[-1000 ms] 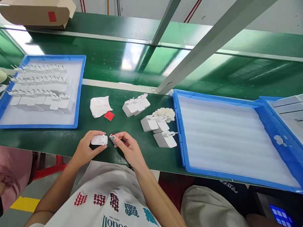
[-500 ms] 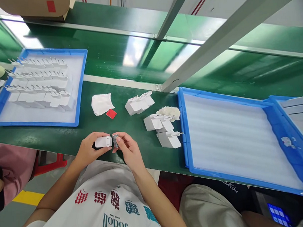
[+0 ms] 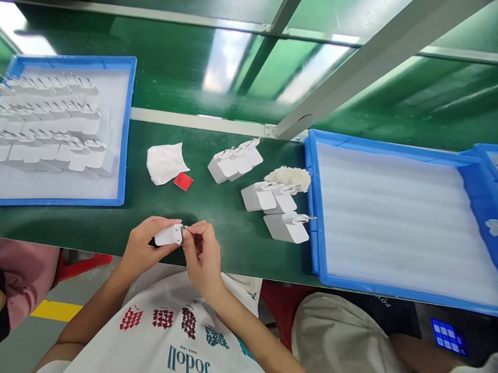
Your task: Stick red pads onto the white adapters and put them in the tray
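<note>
At the left of the green worktop (image 3: 230, 230), pronged chargers (image 3: 50, 122) sit in close rows in a blue tray (image 3: 70, 202); a knock to it could topple the outer ones. Near the front edge, the left hand (image 3: 142, 242) is partly open, thumb and fingers gripping a white plug adapter (image 3: 166, 235), which could slip or be scuffed if that hold slackened under the other's pressure. The right hand (image 3: 204, 259), fingertips nearly together, pinches a small dark grey piece (image 3: 184, 230), mostly hidden, at the adapter's end. Farther right stand loose chargers (image 3: 286, 228).
</note>
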{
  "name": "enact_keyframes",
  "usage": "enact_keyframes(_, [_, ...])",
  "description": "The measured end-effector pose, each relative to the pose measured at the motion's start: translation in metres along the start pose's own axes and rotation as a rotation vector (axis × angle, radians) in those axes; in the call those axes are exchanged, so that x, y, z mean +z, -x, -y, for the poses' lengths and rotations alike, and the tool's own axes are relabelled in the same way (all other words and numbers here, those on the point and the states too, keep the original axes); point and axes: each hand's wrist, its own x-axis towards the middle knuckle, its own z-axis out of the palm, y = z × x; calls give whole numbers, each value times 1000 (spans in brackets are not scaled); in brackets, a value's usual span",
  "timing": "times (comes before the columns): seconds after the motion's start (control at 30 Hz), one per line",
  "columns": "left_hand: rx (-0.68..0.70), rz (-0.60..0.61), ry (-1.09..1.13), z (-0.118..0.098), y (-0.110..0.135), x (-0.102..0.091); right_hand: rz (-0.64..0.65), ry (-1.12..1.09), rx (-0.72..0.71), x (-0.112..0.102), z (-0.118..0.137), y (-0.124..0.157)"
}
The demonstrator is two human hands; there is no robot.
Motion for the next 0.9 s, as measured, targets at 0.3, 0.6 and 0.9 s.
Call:
enact_keyframes(0.3, [-39,-14,-32,1,3,2,-11,-206,37,-6,-12,-4])
enact_keyframes(0.6, [-2,-39,-38,2,2,2,3,-44,-36,0,-7,-8])
enact_keyframes(0.9, [48,-61,-83,4,4,4,7,-75,15,0,-10,-5])
